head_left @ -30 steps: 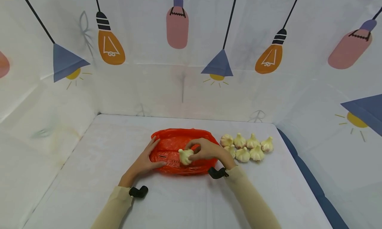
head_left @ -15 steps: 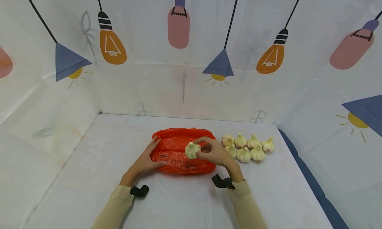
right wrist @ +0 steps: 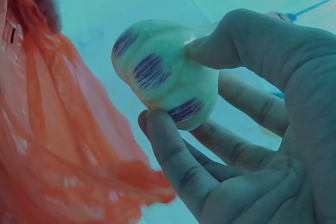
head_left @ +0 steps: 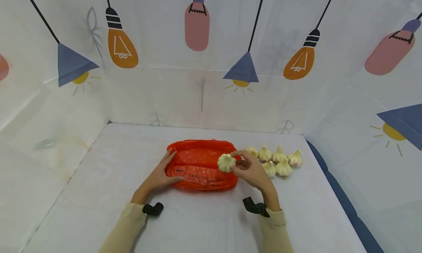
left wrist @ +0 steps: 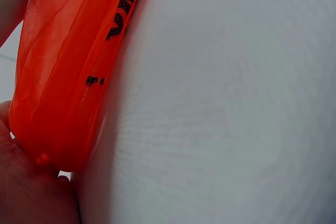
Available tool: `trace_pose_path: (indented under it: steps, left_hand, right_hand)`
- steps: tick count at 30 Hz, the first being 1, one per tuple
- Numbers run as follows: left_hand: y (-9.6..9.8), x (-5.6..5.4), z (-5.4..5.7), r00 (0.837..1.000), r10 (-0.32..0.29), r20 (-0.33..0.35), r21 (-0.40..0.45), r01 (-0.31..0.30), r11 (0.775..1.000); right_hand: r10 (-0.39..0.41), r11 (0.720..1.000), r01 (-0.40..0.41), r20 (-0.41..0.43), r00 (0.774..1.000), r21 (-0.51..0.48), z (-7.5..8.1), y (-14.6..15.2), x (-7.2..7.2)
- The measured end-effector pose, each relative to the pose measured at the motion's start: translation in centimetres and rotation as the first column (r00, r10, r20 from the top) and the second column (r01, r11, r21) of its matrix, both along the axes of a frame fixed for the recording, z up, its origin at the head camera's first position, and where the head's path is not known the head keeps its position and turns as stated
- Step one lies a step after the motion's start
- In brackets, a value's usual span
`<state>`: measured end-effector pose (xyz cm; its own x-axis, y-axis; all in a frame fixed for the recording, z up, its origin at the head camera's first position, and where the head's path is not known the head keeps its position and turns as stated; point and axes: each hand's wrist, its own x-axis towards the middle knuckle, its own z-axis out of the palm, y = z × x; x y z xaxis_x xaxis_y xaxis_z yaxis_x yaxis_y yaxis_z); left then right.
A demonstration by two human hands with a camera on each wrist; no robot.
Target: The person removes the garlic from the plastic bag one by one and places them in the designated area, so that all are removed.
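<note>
A garlic bulb [head_left: 226, 163] is pinched between the thumb and fingers of my right hand [head_left: 253, 171], raised over the right part of a red plastic bag [head_left: 197, 159]. Purple streaks mark the side of the bulb [right wrist: 152, 72] in the right wrist view. The bag lies on the white table with its mouth spread wide. My left hand [head_left: 160, 175] rests against the bag's left end, fingers spread along the rim and thumb extended across the front. In the left wrist view the bag's printed side [left wrist: 68, 77] shows beside part of that hand.
Several more garlic bulbs [head_left: 283, 168] stand in two rows right of the bag, some partly hidden behind my right hand. A white sheet with printed lamps [head_left: 122, 49] hangs behind the table. Dark blue fabric [head_left: 333, 187] runs along the table's right edge.
My right hand has carried the garlic bulb rightward and up, from over the bag's middle toward its right end. The left hand has stayed at the bag's left end.
</note>
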<state>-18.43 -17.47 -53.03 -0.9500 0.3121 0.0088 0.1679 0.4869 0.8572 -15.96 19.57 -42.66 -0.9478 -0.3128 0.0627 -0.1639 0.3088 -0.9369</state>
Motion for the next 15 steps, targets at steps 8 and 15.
trace_pose_path:
  steps: [8, 15]
  left_hand:
    - [0.1, -0.1, 0.0, 1.0, -0.01, -0.009, 0.003, 0.01, 1.0]
    - [0.1, -0.1, 0.1, 1.0, -0.003, -0.006, -0.005, 0.003, 1.0]
  right_hand:
    - [-0.084, 0.996, 0.08, -0.086, 0.993, -0.045, -0.2, 2.3, 0.8]
    - [-0.165, 0.986, 0.16, -0.104, 0.981, -0.051, -0.3, 4.6, 1.3]
